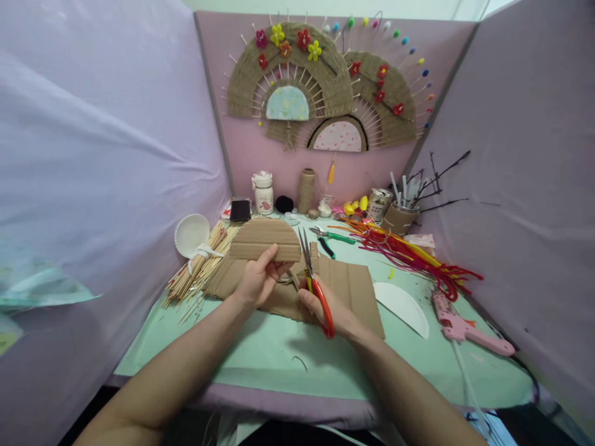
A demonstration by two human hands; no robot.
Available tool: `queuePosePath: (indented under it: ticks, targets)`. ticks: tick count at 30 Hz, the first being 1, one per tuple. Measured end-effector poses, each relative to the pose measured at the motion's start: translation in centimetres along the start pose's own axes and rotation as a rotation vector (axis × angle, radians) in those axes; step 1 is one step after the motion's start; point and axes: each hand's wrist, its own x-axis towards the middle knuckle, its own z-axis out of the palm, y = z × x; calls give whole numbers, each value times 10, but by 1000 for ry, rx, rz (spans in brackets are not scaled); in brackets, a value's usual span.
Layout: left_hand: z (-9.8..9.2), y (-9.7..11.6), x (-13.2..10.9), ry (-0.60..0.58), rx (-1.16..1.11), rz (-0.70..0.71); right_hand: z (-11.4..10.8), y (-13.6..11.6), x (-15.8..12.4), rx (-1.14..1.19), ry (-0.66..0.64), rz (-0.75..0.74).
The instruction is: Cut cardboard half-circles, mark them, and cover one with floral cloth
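My left hand (264, 277) pinches the lower straight edge of a half-round piece of corrugated cardboard (263, 238), thumb on its front face. The piece is held up with its curved side away from me. Close on the right, my right hand (320, 300) grips scissors (322, 303) with red handles. Their blades point up and stand slightly apart, beside the right end of the cardboard piece. I cannot tell whether the blades touch it. Below both hands lies a larger cardboard sheet (353, 291) with a rough-cut edge, flat on the green cloth.
Bundled thin sticks (199, 266) and a white bowl (192, 236) are at left. On the right lie a white half disc (403, 308), a pink glue gun (469, 328), red and yellow pipe cleaners (413, 254) and green-handled pliers (341, 237). Decorated woven fans (332, 80) hang behind.
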Motion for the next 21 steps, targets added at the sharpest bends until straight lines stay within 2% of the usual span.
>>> queuePosePath:
  ticks: [21]
  targets:
    - [6,-10,-7,61,3,81,-1,1,-2,-25,-72,8]
